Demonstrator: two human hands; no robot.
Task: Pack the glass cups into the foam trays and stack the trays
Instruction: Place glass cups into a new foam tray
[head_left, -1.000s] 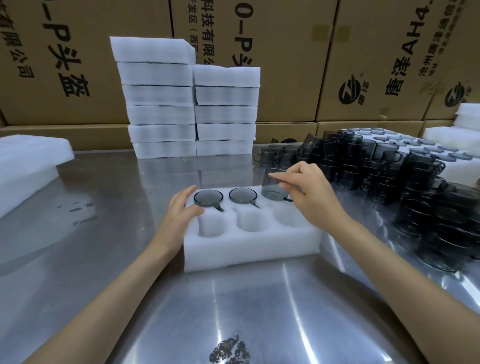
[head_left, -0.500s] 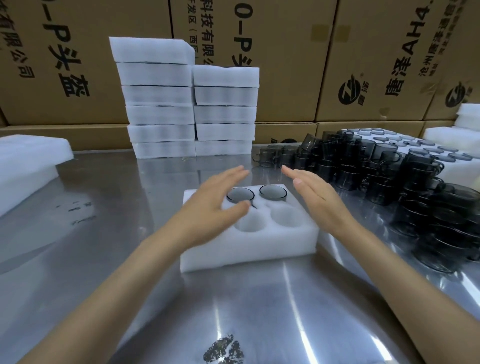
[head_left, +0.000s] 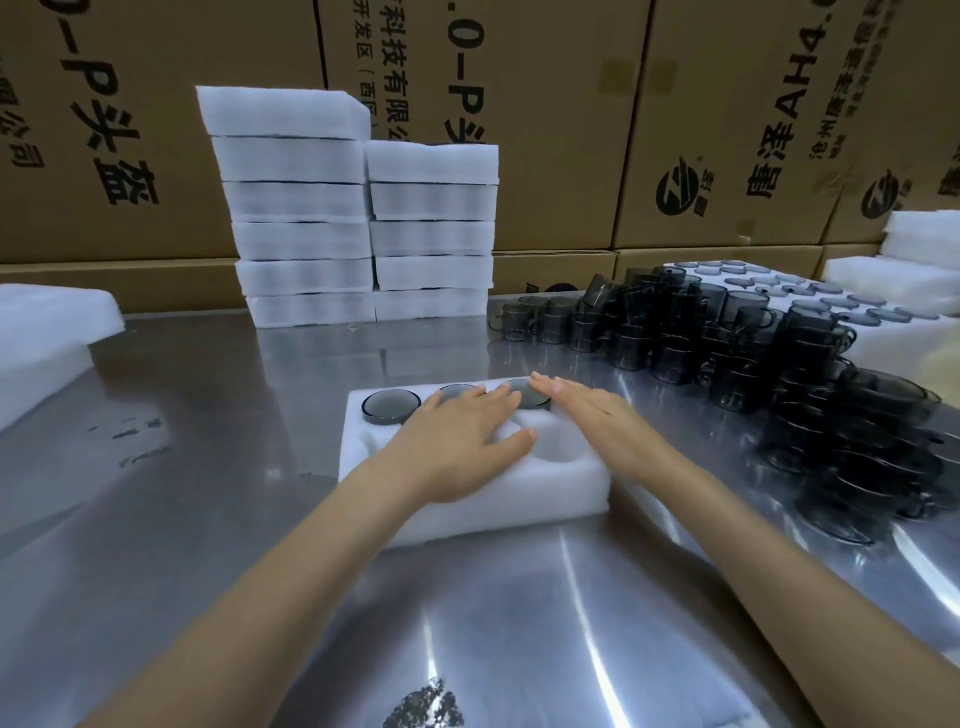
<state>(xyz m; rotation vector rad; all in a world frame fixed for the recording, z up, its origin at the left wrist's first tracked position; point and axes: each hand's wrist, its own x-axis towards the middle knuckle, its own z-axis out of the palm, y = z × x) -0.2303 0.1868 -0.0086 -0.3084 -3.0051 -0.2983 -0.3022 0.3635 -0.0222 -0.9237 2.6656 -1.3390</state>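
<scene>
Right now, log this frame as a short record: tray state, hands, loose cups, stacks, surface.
tray: white foam tray on the metal table, near centre
cups in tray: three dark glass cups in the far row, leftmost fully visible; near row looks empty where visible
left hand: flat, palm down on the tray, holding nothing
right hand: flat, fingers over the rightmost cup
loose cups: pile at right
stacks: two, at back

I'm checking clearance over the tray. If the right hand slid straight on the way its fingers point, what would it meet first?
The right hand points far-left across the foam tray; its fingertips already reach the back-right cup, so likely that cup, though the contact is unclear.
</scene>
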